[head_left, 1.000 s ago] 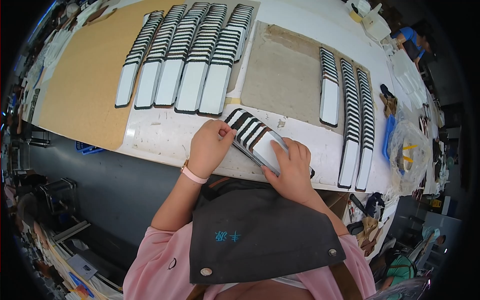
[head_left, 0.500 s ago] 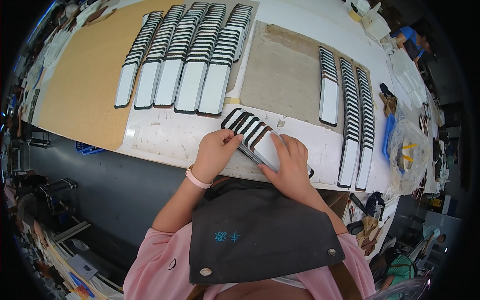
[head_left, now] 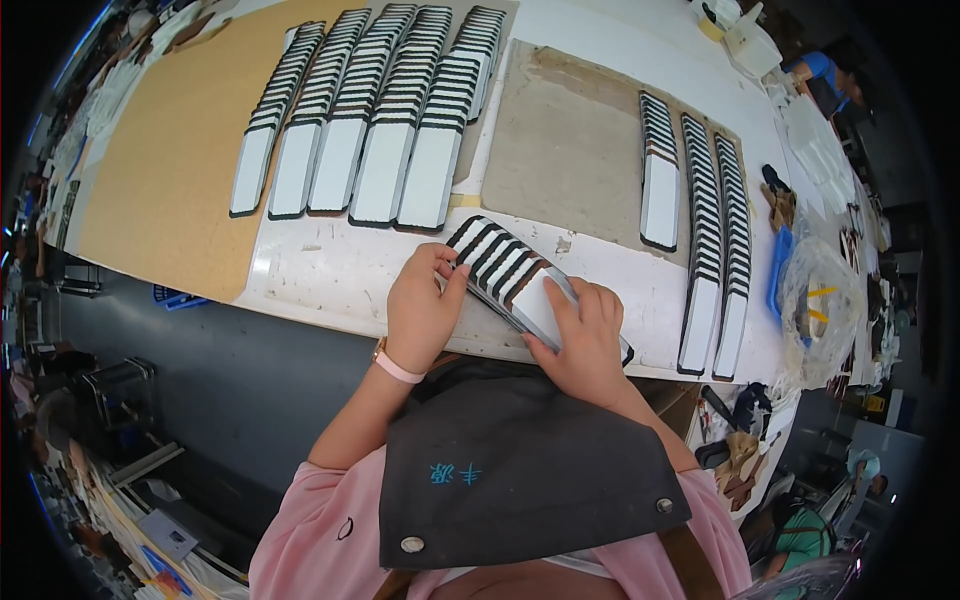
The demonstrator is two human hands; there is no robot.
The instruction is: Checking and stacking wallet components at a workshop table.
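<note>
Head view: a short fanned row of white pieces with black edges [head_left: 505,272] is held at the near edge of the table [head_left: 330,275], just below the centre of the frame. The left hand [head_left: 420,312] is curled against the row's left end, fingers closed on the pieces there. The right hand [head_left: 583,338] is laid flat over the nearest, lowest piece, fingers fairly spread and pressing down.

For the step in hand, judged as squaring up the overlapped row, even pressure from both ends is advised, with the overlap kept regular so that no piece is slid out. The row is set very near the table edge; a piece could be pushed off toward the lap.

Five long rows of like pieces [head_left: 370,120] are laid on a tan sheet [head_left: 170,160] at the upper left. A grey-brown board [head_left: 570,140] is seen at the upper centre, and three further rows [head_left: 700,230] at the right, close to the right hand. A clear bag [head_left: 820,300] and a blue tray [head_left: 780,270] are noted at the right edge. A dark apron [head_left: 520,470] is worn over a pink top.
</note>
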